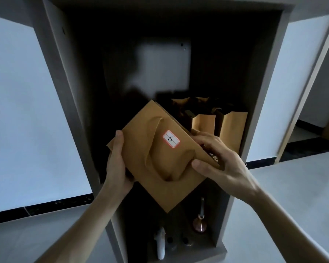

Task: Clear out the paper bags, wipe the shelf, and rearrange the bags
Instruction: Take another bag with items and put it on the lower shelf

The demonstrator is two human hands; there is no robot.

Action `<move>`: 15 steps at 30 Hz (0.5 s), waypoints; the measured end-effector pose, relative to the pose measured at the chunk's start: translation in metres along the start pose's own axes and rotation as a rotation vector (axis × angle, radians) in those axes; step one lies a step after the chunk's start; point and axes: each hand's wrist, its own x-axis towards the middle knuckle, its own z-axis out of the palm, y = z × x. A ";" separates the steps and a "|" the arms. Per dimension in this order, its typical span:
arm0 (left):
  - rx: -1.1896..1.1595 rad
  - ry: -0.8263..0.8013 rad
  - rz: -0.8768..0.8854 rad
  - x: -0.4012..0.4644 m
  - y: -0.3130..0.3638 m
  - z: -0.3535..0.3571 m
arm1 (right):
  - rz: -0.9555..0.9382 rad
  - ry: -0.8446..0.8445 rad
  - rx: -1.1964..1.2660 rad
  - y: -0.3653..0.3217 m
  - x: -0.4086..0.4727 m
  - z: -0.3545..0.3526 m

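Head view: both hands hold one brown paper bag (160, 158), labelled 6, tilted corner-down in front of the shelf (262, 114) opening. The left hand (118, 164) curls round its left edge; the right hand (217, 158) pinches its right edge, thumb on the face. Its long axis runs from upper left to lower right. More bags (230, 128) stand at the shelf's right rear corner, just beyond the right hand, the nearer one.
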 end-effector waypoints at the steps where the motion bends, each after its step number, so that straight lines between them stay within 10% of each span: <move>1: -0.003 -0.010 -0.021 0.003 0.001 0.004 | -0.015 0.023 0.003 -0.001 0.001 -0.002; 15: 0.317 -0.028 0.130 0.037 -0.014 0.004 | -0.016 0.205 -0.177 -0.013 0.040 -0.001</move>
